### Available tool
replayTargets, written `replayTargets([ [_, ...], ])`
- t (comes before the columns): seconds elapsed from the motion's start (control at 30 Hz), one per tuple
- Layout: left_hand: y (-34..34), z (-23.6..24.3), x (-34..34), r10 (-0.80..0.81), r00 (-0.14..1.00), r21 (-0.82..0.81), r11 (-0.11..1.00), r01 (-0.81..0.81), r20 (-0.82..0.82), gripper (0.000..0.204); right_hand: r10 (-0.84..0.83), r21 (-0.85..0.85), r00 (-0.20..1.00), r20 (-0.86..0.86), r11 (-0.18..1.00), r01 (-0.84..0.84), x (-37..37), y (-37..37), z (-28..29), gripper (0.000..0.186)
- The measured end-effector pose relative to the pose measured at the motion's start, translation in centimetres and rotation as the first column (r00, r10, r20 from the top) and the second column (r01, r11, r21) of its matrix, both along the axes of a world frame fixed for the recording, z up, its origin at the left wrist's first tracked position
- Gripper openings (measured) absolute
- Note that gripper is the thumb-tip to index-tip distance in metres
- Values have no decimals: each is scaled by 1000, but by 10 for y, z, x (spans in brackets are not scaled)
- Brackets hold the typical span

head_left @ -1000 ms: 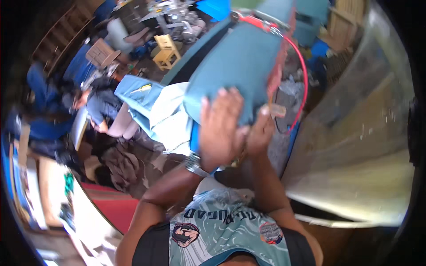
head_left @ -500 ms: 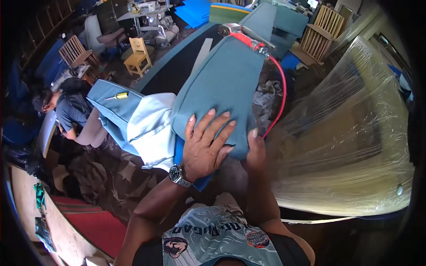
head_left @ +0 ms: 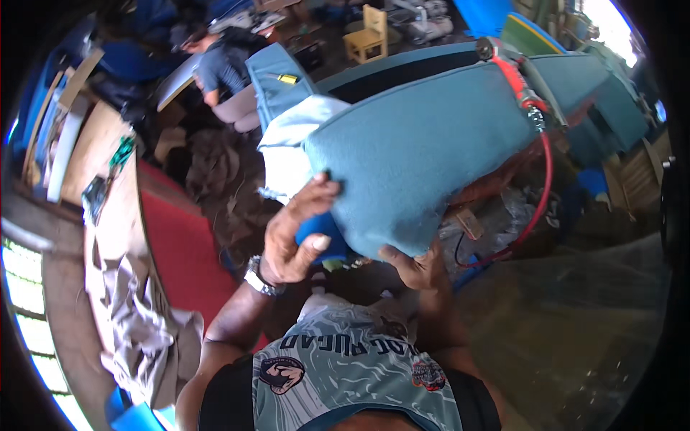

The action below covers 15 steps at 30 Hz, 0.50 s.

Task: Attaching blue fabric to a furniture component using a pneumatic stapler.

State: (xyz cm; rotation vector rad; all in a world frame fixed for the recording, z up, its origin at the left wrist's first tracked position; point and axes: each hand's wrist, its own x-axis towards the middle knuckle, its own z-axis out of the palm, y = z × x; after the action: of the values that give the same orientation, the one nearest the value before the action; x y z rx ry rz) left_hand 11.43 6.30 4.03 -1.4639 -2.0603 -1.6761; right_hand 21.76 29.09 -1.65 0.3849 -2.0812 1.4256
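My left hand (head_left: 295, 237) is open, its fingers curved and apart, at the near left corner of a teal upholstered piece (head_left: 402, 151), over some blue material (head_left: 323, 226). My right hand (head_left: 417, 266) grips the near lower edge of that piece, fingertips partly hidden. A red pneumatic tool (head_left: 510, 75) with a red hose (head_left: 548, 172) lies across the piece's far right part. White fabric (head_left: 298, 118) sits to the left, beside a folded teal cushion (head_left: 269, 93) with a yellow screwdriver (head_left: 286, 78) on it.
A co-worker (head_left: 223, 68) crouches at the upper left. A wooden chair (head_left: 365, 39) stands behind. At left are a plywood board (head_left: 90, 151), a red panel (head_left: 172, 251) and beige fabric (head_left: 147, 330). Translucent plastic sheeting (head_left: 560, 323) covers something at lower right.
My view has swung left. My left hand has slid from lying flat on the teal top to its left corner; my right hand remains at the near edge.
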Motion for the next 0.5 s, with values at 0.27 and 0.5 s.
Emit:
replayTargets([
  [0.27, 23, 15, 24, 213, 959, -182, 952, -246, -186, 80, 152, 209, 976, -155, 971, -118, -10, 14, 27, 31],
  [0.5, 44, 16, 22, 287, 896, -160, 921, -356, -339, 74, 3, 207, 999, -46, 978, 6, -5, 12, 13, 24],
])
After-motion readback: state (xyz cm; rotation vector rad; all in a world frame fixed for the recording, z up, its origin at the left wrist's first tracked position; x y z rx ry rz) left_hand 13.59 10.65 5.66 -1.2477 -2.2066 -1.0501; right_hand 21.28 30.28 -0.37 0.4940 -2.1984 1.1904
